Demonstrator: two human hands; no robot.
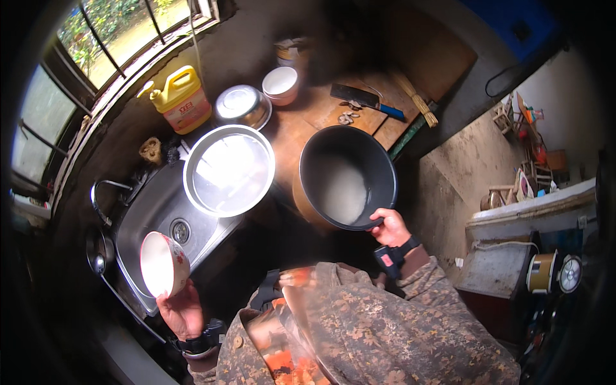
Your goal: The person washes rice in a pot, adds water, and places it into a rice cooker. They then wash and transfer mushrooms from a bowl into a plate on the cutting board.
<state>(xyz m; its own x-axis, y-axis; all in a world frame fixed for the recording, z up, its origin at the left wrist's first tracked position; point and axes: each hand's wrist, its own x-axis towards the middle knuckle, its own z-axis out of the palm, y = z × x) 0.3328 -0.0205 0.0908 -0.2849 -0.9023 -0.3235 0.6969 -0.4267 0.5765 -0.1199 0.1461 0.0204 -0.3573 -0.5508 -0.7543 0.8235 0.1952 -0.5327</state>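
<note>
My left hand (183, 308) grips a white bowl (161, 262) with a red rim and red flower marks. It is tilted over the near end of the stainless steel sink (144, 211). With thumb and fingers, my right hand (390, 228) pinches the rim of a dark-lined cooking pot (380, 168). White grains, which look like rice, cover the pot's bottom (344, 192). Between the two, a round metal basin (229, 211) sits at the sink's far edge, its inside bright with glare.
Behind the basin stand a yellow detergent jug (185, 103), an upturned metal bowl (245, 106) and a white bowl (280, 84). A cleaver (356, 95) and garlic-like pieces (347, 117) lie on the wooden board. A straw brush (418, 103) rests nearby. A faucet (98, 202) arches beside the sink.
</note>
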